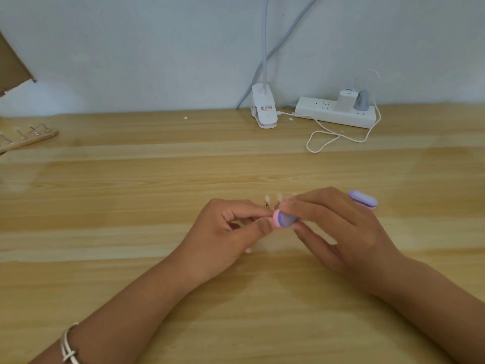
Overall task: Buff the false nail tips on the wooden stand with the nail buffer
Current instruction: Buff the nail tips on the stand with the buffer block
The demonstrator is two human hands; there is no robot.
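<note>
Your left hand [233,227] pinches at the tips [267,198], likely steadying them for the buffer [284,219] your right hand [341,232] grips.

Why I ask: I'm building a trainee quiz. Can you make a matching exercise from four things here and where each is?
Things: 1 nail buffer; 2 power strip; 3 bracelet; 4 clip lamp.
Places: A left wrist; B back edge of the table, middle; C in the right hand; D back right of the table.
Pairs: 1-C, 2-D, 3-A, 4-B.
</note>
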